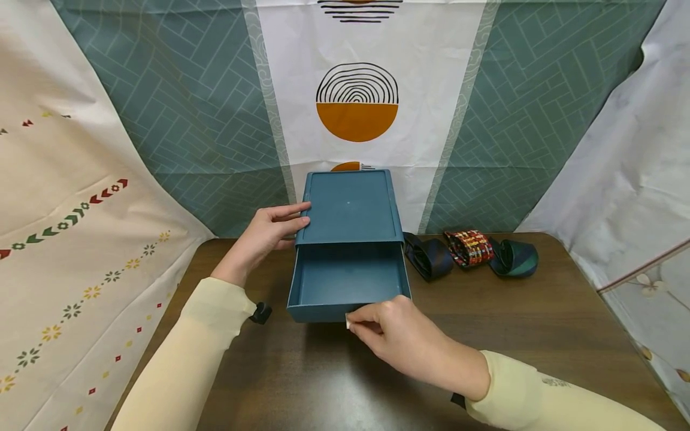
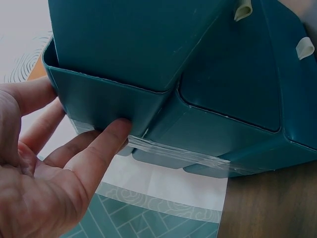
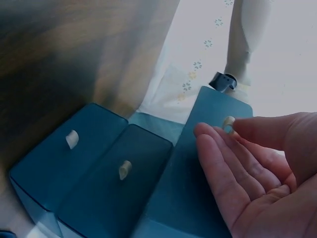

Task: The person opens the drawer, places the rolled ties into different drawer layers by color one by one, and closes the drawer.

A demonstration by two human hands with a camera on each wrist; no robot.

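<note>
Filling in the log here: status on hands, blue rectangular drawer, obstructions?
Left hand on blue boxy cabinet. Right hand pinching cream fabric loop. Drawer open. Nothing visibly blocking it; three rolled patterned ties beside cabinet.

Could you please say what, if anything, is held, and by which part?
The right hand pinches the top drawer by its pale loop; the left hand touches the cabinet.

The right hand [image 1: 401,338] totally blocks the front right corner of the pulled-out blue plastic drawer [image 1: 318,313] plus most of its pale looped pull tab [image 1: 348,322]. Head view hides the two lower blue drawers [image 3: 44,163]. Bottom edge chops off both pale yellow sleeves [image 1: 172,359] and the near edge of the brown wooden tabletop [image 1: 539,323]. Small grey sleeve print [image 1: 555,382]: too blurry, honestly.
</note>
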